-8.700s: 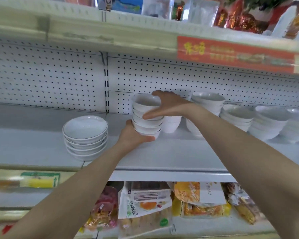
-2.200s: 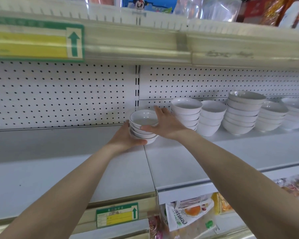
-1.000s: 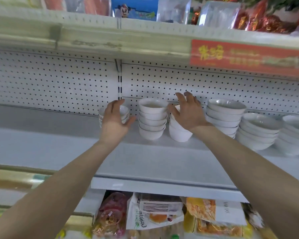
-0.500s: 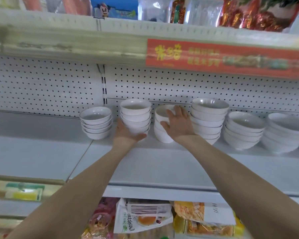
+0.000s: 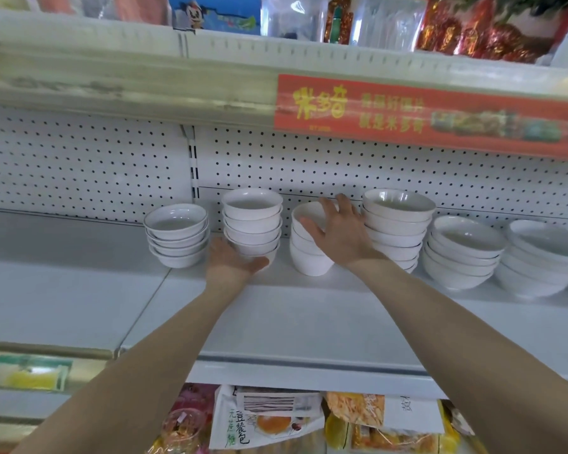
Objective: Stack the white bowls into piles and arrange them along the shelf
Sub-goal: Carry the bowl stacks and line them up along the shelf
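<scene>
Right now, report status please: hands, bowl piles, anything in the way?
Left hand cups second pile at base. Right hand rests on third pile, fingers spread. Taller fourth pile close beside it.

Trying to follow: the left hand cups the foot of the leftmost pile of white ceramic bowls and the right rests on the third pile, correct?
No. The head view shows the left hand cupping the foot of the second pile of white bowls, not the leftmost pile; the right hand rests on the third pile.

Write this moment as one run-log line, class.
step: arranging piles | left hand: holds base of second pile | right hand: rests open on third pile | shelf: piles upright
</scene>
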A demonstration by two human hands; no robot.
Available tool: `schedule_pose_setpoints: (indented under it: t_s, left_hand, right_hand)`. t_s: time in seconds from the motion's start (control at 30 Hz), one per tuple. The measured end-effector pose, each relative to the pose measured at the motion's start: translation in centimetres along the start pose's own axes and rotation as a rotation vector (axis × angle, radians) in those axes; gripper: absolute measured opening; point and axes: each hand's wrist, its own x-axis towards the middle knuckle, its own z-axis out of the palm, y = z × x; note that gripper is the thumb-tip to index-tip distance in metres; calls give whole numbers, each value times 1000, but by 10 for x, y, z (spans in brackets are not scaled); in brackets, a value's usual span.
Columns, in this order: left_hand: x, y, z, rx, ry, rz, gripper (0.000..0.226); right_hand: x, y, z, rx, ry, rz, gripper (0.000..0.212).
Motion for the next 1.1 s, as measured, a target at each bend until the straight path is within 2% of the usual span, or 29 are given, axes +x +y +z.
schedule_pose_setpoints:
  t_s: [0.1,0.17,0.27,0.4,0.53,0.67,0.9,1.1]
  left_hand:
    - [-20,-7,8,115,13,-18,81]
    - [-32,-9,14,169,-6,46,72]
    - [-39,0,25,150,-141,135,57]
    - [-37,21,54,134,-290,217,82]
    - [-26,40,79,41,-242,140,80]
    - [-12,55,90,37,-220,72,100]
    - [-10,55,91,77,-165,102,101]
    - [-10,50,91,16,-149,85,96]
  right_hand:
    - [8,1,-9,20,-106,27,81]
    - [12,2,-11,43,-204,63,91]
    - [15,2,-9,65,-268,82,98]
    - [17,3,-6,72,-252,92,97]
    - [17,5,2,107,-206,96,98]
    - [16,8,6,136,-166,74,99]
    - [14,9,2,149,-178,45,97]
    - [8,11,0,208,-166,53,92]
